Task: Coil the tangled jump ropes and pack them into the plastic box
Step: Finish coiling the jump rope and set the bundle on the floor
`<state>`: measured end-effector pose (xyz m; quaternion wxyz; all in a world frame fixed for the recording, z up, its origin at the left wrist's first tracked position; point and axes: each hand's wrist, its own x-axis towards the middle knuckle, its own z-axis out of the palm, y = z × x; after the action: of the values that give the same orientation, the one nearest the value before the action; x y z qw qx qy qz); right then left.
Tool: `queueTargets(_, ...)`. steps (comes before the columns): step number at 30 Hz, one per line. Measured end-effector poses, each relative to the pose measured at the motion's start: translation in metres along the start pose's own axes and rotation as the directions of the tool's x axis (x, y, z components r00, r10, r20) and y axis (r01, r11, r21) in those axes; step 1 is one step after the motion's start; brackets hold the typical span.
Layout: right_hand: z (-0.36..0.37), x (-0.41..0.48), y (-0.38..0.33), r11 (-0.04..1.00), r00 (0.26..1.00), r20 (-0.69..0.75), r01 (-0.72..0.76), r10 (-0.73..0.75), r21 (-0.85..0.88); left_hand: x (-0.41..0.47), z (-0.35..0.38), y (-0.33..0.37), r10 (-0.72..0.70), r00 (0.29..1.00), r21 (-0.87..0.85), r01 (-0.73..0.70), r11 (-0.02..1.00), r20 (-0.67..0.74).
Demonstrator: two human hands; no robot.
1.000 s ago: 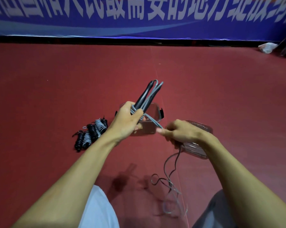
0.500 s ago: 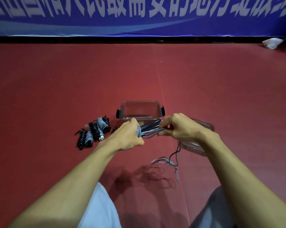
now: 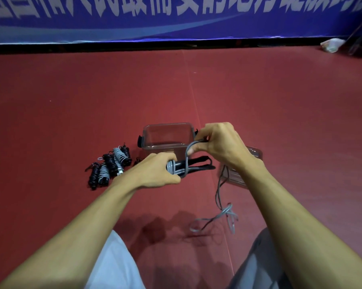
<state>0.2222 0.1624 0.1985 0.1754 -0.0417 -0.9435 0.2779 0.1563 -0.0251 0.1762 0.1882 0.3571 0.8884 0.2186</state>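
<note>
My left hand (image 3: 155, 172) grips a jump rope bundle (image 3: 193, 165), its black handles lying level and pointing right with grey cord wound round them. My right hand (image 3: 219, 143) pinches the grey cord above the bundle, looped over it. The loose cord tail (image 3: 221, 213) hangs down to the red floor. The clear plastic box (image 3: 155, 130) with black clips stands open just behind my hands. Its clear lid (image 3: 255, 152) lies to the right, partly hidden by my right wrist. Several coiled ropes (image 3: 109, 165) lie in a row on the floor to the left.
Red floor (image 3: 280, 105) stretches all round. A blue banner wall (image 3: 176, 17) closes off the back. A white crumpled thing (image 3: 331, 44) lies at the far right by the wall. My knees show at the bottom edge.
The bundle came down from upright to level. My right hand has risen above it, carrying the grey cord over the handles, and the loose tail on the floor has shortened.
</note>
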Motion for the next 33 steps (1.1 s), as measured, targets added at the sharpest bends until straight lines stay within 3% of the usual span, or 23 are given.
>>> queueTargets(3,0.001,-0.001,-0.002,0.995,1.0,0.011,0.015,-0.016,0.103,-0.003,-0.001,0.004,0.057,0.996,-0.043,-0.054,0.998,0.073)
queueTargets(6,0.0,-0.001,-0.002,0.97,0.995,0.093,-0.064,0.044,0.233,-0.005,0.0,0.003,0.117,0.99,-0.1,-0.109,0.989,0.075)
queueTargets(10,-0.005,-0.002,0.0,0.809,0.961,0.237,-0.254,0.146,0.53,-0.007,-0.002,0.004,0.205,0.979,-0.193,-0.205,0.959,-0.02)
queueTargets(14,-0.013,-0.003,0.001,0.655,0.909,0.387,-0.389,0.156,0.648,-0.012,-0.006,0.01,0.275,0.96,-0.308,-0.279,0.909,-0.059)
queueTargets(17,-0.01,-0.001,0.001,0.561,0.922,0.364,-0.373,0.134,0.739,-0.015,-0.012,0.016,0.238,0.966,-0.475,-0.258,0.842,-0.102)
queueTargets(19,-0.004,0.002,0.001,0.572,0.947,0.286,-0.316,0.145,0.757,-0.015,-0.015,0.017,0.182,0.973,-0.582,-0.23,0.78,-0.141)
queueTargets(22,0.003,0.004,-0.005,0.663,0.947,0.241,-0.322,0.215,0.676,-0.01,-0.017,0.014,0.109,0.976,-0.719,-0.213,0.661,-0.189)
queueTargets(25,0.006,0.002,-0.011,0.781,0.924,0.336,-0.345,0.184,0.52,-0.007,-0.018,0.014,0.082,0.964,-0.731,-0.246,0.636,-0.253)
queueTargets(29,0.009,0.003,-0.004,0.877,0.876,0.449,-0.345,0.173,0.334,-0.001,-0.015,0.007,0.03,0.949,-0.608,-0.225,0.761,-0.314)
queueTargets(31,0.009,0.001,-0.001,0.961,0.862,0.479,-0.251,0.167,0.116,0.001,-0.014,0.001,0.004,0.945,-0.531,-0.188,0.826,-0.328)
queueTargets(33,0.01,-0.001,0.0,0.982,0.834,0.52,-0.173,0.184,-0.071,0.003,-0.014,-0.004,-0.008,0.928,-0.411,-0.157,0.898,-0.372)
